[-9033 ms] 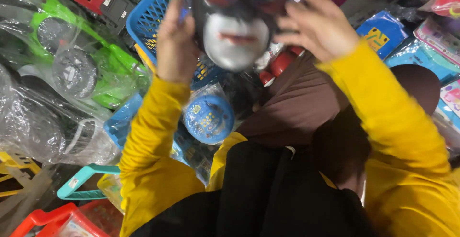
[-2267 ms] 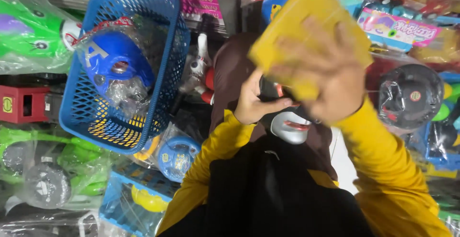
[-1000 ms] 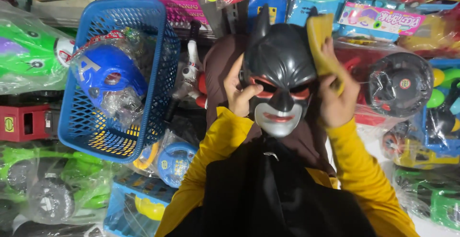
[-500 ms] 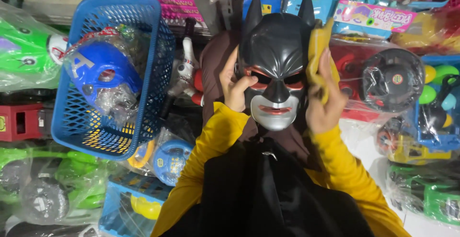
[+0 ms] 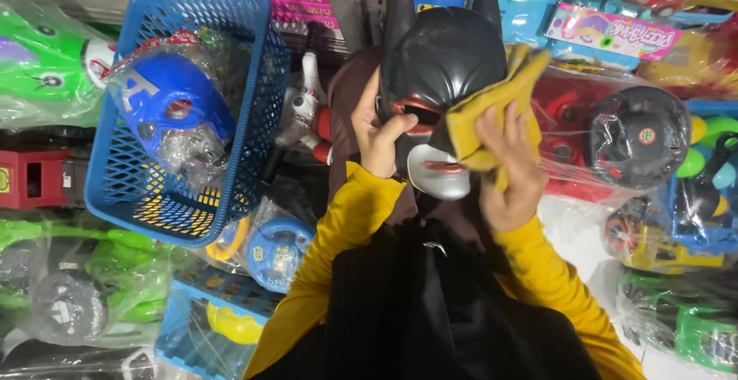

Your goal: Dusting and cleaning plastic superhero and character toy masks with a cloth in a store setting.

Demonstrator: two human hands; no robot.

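A black pointed-ear toy mask (image 5: 442, 61) with a silver chin is held up in front of me. My left hand (image 5: 378, 138) grips its left edge. My right hand (image 5: 507, 161) presses a folded yellow cloth (image 5: 488, 111) against the mask's right cheek. Both arms wear yellow sleeves over dark clothing.
A blue plastic basket (image 5: 254, 119) on the left holds a wrapped blue helmet mask (image 5: 173, 111). Wrapped toy vehicles fill the surroundings: green ones (image 5: 42, 57) at left, a red one with black wheels (image 5: 630, 134) at right, boxed toys along the top.
The cloth has moved from behind the mask's right edge onto its face, covering the right cheek. The mask has tilted and shifted slightly right. The left hand still grips its left side.
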